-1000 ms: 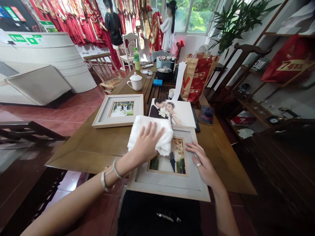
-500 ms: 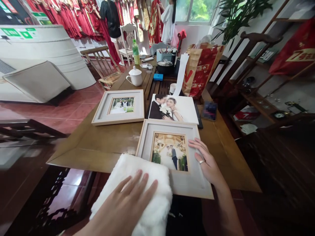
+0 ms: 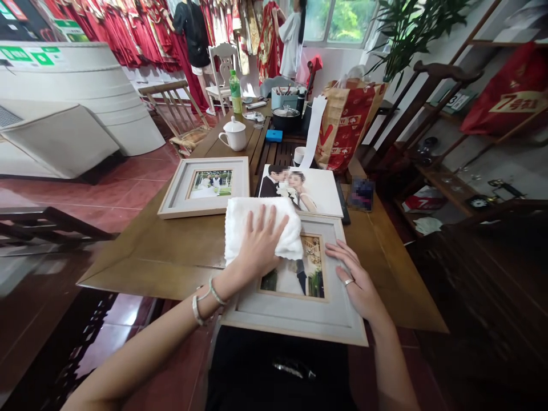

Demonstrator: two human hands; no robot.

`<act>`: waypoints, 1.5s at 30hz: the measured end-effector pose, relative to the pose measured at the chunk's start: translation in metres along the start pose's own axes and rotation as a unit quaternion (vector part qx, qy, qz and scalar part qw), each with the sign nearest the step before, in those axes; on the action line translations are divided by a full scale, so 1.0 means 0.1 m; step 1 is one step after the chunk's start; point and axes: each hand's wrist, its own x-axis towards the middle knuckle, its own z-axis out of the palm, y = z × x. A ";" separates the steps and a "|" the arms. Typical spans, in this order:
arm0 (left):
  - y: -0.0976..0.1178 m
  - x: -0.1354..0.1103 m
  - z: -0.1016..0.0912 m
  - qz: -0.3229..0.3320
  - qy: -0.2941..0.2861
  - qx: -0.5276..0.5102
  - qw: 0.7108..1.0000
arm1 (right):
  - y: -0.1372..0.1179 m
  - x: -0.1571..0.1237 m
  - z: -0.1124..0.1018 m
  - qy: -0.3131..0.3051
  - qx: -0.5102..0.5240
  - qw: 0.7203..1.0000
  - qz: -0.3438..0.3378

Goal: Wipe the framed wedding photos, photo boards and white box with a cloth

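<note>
A framed wedding photo with a pale wooden frame lies at the near edge of the wooden table. My left hand lies flat, fingers spread, on a white folded towel that covers the frame's far left corner. My right hand, wearing a ring, rests open on the frame's right border and steadies it. Two bracelets circle my left wrist.
A second framed photo and an unframed wedding print lie further back. Behind them stand a white lidded cup, a green bottle, a black pot and a red-brown paper bag. Two people stand by hanging red garments.
My left hand and towel, pulled back off the near edge of the frame half a second ago, have pushed forward again to its far left corner. The right hand stays on the frame.
</note>
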 end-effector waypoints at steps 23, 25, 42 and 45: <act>0.41 -0.25 0.03 0.043 -0.074 -0.015 0.996 | 0.02 0.00 0.00 0.015 0.014 1.000 -0.005; 0.37 0.00 0.07 0.046 -0.040 0.002 0.998 | 0.01 0.00 0.01 0.015 0.016 1.000 -0.001; 0.82 -0.93 -0.13 0.167 -0.202 -0.053 0.964 | 0.01 0.00 0.02 0.031 0.012 0.999 -0.008; 0.74 -0.62 -0.05 0.123 -0.130 -0.002 0.984 | 0.01 0.00 0.01 0.026 0.013 1.000 -0.007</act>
